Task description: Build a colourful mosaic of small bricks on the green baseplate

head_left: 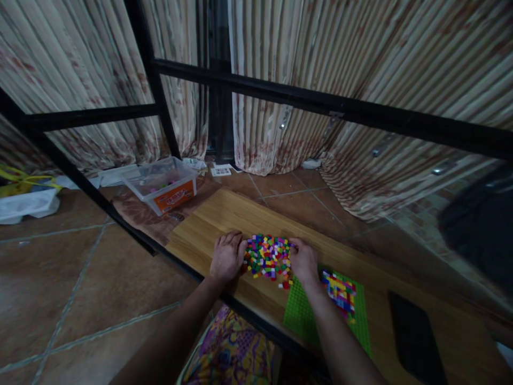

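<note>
A pile of small multicoloured building bricks (267,258) lies spread on the wooden table between my hands. My left hand (228,255) rests palm down at the pile's left edge, its fingers stretched out and its thumb side against the bricks. At the upper right edge, my right hand (303,260) has its thumb and fingertips pinched together on a small blue-purple brick, mostly hidden by the fingers. Under my right forearm lies a green studded baseplate (300,310). A block of many-coloured bricks (340,293) is set on the plate's upper right part.
The wooden table (224,211) has a dark frame, and a black flat object (414,334) lies at its right. On the floor beyond stands a clear plastic box (176,192) with an orange label. A black metal rail (256,88) and striped curtains (264,133) rise behind.
</note>
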`<state>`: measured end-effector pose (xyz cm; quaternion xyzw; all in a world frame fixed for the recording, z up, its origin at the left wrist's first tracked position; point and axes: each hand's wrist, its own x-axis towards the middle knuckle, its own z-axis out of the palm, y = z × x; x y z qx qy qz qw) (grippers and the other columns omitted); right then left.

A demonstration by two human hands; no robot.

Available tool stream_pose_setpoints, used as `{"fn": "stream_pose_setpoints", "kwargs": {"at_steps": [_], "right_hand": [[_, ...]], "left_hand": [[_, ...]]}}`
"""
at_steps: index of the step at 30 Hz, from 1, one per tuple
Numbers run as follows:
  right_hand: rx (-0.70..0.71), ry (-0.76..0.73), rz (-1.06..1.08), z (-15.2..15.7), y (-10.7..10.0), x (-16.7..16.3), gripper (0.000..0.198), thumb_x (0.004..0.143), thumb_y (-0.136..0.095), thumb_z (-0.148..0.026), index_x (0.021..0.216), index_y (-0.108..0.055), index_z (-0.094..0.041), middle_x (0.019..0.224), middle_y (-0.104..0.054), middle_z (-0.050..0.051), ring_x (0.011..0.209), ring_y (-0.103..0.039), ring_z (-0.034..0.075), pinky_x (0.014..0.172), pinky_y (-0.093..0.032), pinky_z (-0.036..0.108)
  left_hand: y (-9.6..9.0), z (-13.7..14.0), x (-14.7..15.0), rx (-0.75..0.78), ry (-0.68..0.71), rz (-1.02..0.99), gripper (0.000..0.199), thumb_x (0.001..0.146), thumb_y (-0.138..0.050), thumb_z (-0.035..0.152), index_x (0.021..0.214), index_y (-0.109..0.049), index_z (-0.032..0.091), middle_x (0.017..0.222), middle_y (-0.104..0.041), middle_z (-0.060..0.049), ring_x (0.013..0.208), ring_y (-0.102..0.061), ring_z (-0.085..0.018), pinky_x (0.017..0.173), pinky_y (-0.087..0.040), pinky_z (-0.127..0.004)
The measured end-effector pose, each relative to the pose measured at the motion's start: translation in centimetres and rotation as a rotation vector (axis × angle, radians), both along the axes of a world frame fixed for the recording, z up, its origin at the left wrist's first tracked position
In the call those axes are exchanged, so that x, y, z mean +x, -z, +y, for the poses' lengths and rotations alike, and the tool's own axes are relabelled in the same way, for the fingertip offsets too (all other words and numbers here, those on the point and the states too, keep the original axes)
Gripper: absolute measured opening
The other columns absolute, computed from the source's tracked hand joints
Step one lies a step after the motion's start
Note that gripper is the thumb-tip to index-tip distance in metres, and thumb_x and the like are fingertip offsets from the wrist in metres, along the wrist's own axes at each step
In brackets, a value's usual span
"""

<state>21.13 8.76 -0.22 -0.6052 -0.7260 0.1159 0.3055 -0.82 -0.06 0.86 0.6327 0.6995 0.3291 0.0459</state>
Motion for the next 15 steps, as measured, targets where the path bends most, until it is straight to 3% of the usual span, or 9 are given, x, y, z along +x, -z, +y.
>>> {"fn": "stream_pose_setpoints", "kwargs": {"at_steps": [8,15], "right_hand": [[-0.032,-0.055,0.069,-2.9,-0.3,-0.9,0.032,0.081,-0.047,-0.017,0.101,-0.07,-0.025,0.089,-0.074,0.003,0.08,-0.067,0.018,0.077,-0.051,0.03],[0.01,-0.061,0.215,-5.4,-3.1,-1.0,0.029,0.087,-0.045,-0.023,0.1,-0.07,-0.024,0.101,-0.072,0.005,0.092,-0.066,0.019,0.085,-0.05,0.031]], "left_hand": [[0.0,0.1,-0.1,-0.006,0.005,0.012,0.034,0.096,-0.037,0.038,0.111,-0.064,0.021,0.123,-0.064,-0.008,0.117,-0.055,-0.025,0.101,-0.039,-0.042],[-0.3,0.2,-0.1,0.003,-0.001,0.011,0.034,0.095,-0.037,0.037,0.106,-0.065,0.02,0.122,-0.065,-0.008,0.116,-0.055,-0.025,0.1,-0.04,-0.043]]}}
